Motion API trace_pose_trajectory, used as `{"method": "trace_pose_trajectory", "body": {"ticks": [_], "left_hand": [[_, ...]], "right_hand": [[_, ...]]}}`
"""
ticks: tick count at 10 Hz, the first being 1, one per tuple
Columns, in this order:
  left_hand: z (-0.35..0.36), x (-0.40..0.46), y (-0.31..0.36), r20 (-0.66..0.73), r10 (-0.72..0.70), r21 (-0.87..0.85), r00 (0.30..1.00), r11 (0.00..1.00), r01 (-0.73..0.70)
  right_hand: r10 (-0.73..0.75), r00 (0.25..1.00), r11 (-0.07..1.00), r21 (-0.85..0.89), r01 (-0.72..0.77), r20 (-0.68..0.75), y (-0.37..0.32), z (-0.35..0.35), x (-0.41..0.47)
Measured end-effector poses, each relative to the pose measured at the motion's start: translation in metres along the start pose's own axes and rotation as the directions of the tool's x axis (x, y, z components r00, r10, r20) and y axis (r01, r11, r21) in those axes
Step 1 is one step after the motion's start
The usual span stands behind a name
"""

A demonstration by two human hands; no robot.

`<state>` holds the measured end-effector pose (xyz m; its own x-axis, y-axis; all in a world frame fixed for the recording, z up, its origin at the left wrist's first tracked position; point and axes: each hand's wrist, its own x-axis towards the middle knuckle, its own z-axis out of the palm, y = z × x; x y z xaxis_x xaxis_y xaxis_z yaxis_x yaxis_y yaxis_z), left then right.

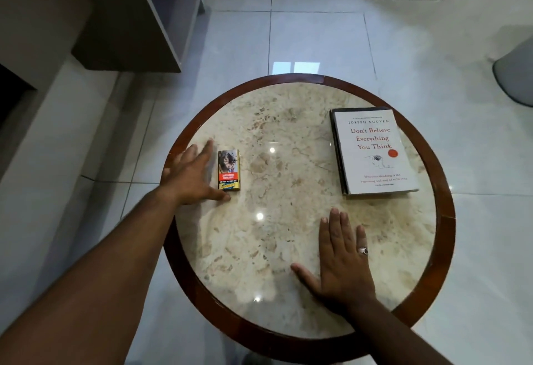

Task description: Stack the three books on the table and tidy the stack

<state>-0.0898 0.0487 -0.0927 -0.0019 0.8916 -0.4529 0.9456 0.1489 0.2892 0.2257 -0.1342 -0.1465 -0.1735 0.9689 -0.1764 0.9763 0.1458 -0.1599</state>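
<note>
A stack of books (373,151) lies on the right side of the round marble table (288,122). Its top book has a white cover with red lettering, and darker book edges show beneath it on the left side. My right hand (341,261) rests flat on the tabletop below the stack, fingers together, a ring on one finger, holding nothing. My left hand (191,175) is spread open at the table's left edge, just left of a small cigarette pack (229,170), its thumb near the pack's lower corner.
The table has a dark wooden rim (445,220) and stands on a glossy tiled floor (317,33). A dark cabinet (129,18) stands at the far left. A grey rounded object (516,76) sits at the right edge.
</note>
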Motion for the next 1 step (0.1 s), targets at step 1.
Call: {"method": "trace_pose_trajectory", "body": {"ticks": [1], "left_hand": [[0.0047, -0.0401, 0.0012, -0.035, -0.083, -0.023, 0.996, 0.996, 0.082]], "right_hand": [[0.017, 0.994, 0.999, 0.049, -0.023, 0.108, 0.0001, -0.0109, 0.0009]]}}
